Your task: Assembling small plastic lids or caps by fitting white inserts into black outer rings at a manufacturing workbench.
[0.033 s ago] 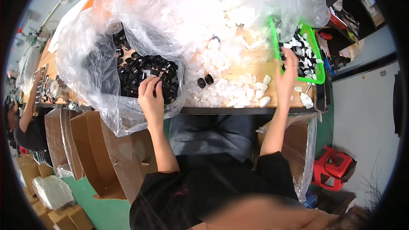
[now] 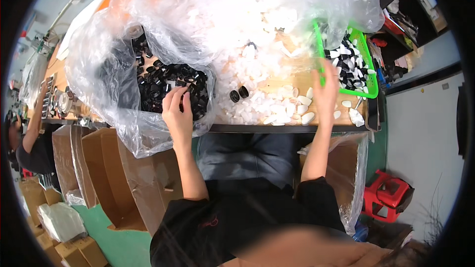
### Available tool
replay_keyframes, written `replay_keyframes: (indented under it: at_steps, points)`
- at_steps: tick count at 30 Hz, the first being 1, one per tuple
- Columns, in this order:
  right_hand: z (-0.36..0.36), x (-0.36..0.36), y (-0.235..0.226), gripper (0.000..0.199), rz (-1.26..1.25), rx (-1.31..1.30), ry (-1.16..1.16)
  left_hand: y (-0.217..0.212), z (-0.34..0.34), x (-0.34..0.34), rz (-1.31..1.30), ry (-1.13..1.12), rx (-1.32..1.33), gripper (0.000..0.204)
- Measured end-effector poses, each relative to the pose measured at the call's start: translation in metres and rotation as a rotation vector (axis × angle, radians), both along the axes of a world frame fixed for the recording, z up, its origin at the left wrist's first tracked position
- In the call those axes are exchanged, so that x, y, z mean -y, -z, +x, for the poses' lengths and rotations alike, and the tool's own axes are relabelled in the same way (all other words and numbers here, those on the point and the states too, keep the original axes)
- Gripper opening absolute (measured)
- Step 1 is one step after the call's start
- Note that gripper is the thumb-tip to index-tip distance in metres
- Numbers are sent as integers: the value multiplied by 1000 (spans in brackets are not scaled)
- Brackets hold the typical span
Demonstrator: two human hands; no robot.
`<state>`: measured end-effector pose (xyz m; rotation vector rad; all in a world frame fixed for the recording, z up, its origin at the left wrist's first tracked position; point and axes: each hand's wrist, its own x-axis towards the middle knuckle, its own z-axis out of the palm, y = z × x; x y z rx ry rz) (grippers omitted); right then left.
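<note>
Black ring-shaped caps (image 2: 156, 81) fill a clear plastic bag (image 2: 104, 101) on the left of the table. My left hand (image 2: 177, 111) reaches over the bag's near side, fingers curled and closed at the tips on a black cap (image 2: 186, 87) at the top of the pile. My right hand (image 2: 326, 91) is beside the left edge of the green basket (image 2: 372, 76), its thumb apart from its stretched, slightly blurred fingers, with nothing seen in it. Mixed black and white pieces (image 2: 349, 62) lie in the basket.
White oval pieces (image 2: 289, 111) spread along the table's front edge, beside a large heap of translucent white pieces (image 2: 252, 69). Two black caps (image 2: 238, 94) stand among them. Open cardboard boxes (image 2: 106, 173) are below the table. Another person (image 2: 34, 143) works at far left; a red stool (image 2: 386, 195) stands right.
My right hand has moved left, away from the basket's contents. My left hand has shifted slightly to the right over the black caps.
</note>
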<state>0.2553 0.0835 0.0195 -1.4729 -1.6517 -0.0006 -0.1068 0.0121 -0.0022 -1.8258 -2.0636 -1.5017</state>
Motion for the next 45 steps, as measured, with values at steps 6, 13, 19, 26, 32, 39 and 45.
replay_keyframes:
  at_steps: [6,13,19,26,32,39,45]
  points:
    - [-56,-28,40,20,-251,38,-379,-5,31,-2,-20,322,751,24]
    - [-80,-51,53,26,-169,286,-368,-2,63,0,-187,673,1040,31]
    - [-83,-26,35,33,-367,323,-381,0,70,3,-226,737,1192,29]
    - [-82,-14,38,18,-302,416,-432,8,68,2,-174,743,1380,28]
    - [-87,-6,33,14,-237,276,-342,12,64,2,-148,732,1456,26]
    - [-84,-8,39,15,-167,163,-336,16,62,-1,-138,729,1468,26]
    - [-71,-9,48,15,-192,190,-195,17,60,0,-140,718,1458,27]
